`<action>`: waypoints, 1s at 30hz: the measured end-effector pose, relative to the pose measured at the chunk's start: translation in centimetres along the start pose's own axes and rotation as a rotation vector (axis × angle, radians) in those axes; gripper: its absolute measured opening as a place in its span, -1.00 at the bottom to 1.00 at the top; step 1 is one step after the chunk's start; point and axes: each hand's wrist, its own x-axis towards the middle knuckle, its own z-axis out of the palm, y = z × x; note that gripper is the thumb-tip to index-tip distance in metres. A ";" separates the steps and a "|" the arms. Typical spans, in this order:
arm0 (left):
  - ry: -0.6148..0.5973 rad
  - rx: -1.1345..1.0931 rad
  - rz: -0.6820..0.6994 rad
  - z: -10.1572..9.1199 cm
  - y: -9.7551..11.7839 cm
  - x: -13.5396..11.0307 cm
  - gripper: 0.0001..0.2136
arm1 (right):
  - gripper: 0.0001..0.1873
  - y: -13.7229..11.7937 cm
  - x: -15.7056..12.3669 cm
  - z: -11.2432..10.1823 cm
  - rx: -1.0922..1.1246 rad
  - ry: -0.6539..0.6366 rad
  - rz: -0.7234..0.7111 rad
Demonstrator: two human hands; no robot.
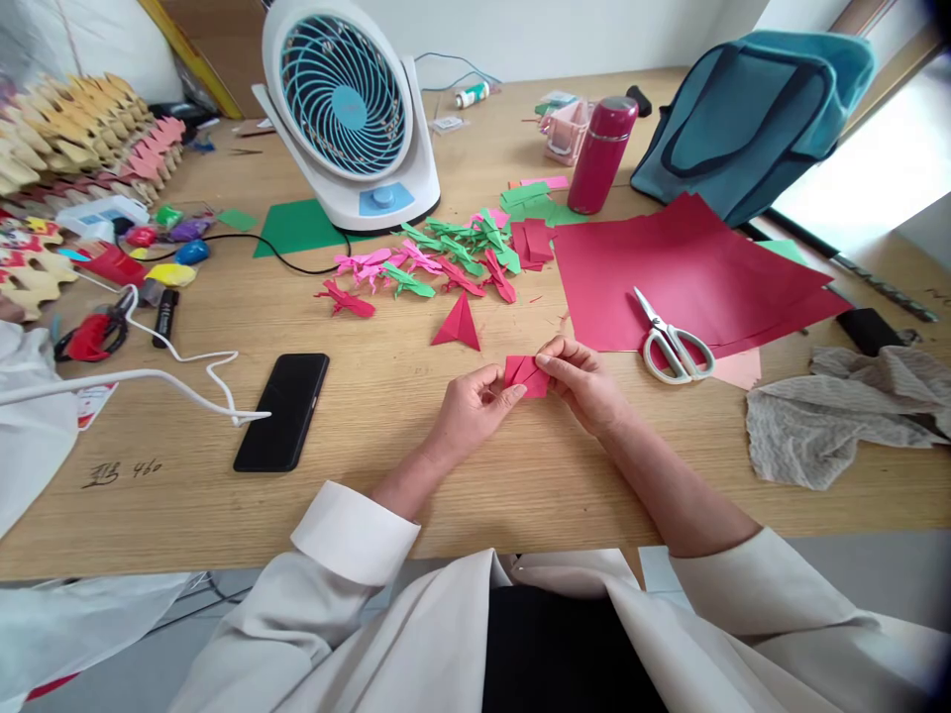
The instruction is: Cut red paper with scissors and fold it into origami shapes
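Observation:
Both hands pinch a small folded red paper piece (524, 373) just above the wooden table (386, 495). My left hand (470, 408) grips its left edge with thumb and fingers closed. My right hand (583, 381) holds its right side, fingers pressed on the fold. A folded red paper triangle (459, 324) lies on the table just beyond the hands. Further back is a scatter of finished pink, green and red folded paper figures (431, 262).
Red paper sheets (684, 267) with white-handled scissors (673, 342) lie right. A black phone (283, 409) and white cable (178, 371) lie left. A desk fan (349, 109), maroon bottle (603, 153), teal bag (750, 109) and grey cloth (839, 416) ring the work area.

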 end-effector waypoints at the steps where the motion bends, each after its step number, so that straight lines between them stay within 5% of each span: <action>1: 0.012 -0.004 -0.019 0.1 -0.1 0.0 -0.78 | -0.62 0.0 0.0 0.0 -0.002 0.007 0.001; 14: 0.006 -0.141 -0.175 -0.1 -0.1 0.3 -0.76 | -0.67 0.9 0.1 0.2 -0.112 -0.096 -0.008; 20: 0.093 0.057 -0.030 -0.3 -0.1 0.3 -0.76 | -0.69 1.1 0.2 0.1 -0.150 -0.020 -0.012; 27: -0.001 -0.134 -0.143 -0.3 -0.1 0.2 -0.75 | -0.70 0.5 -0.3 0.4 -0.183 -0.135 -0.018; 30: -0.015 -0.144 -0.147 -0.2 0.0 0.2 -0.77 | -0.71 0.6 -0.4 0.3 -0.215 -0.089 0.008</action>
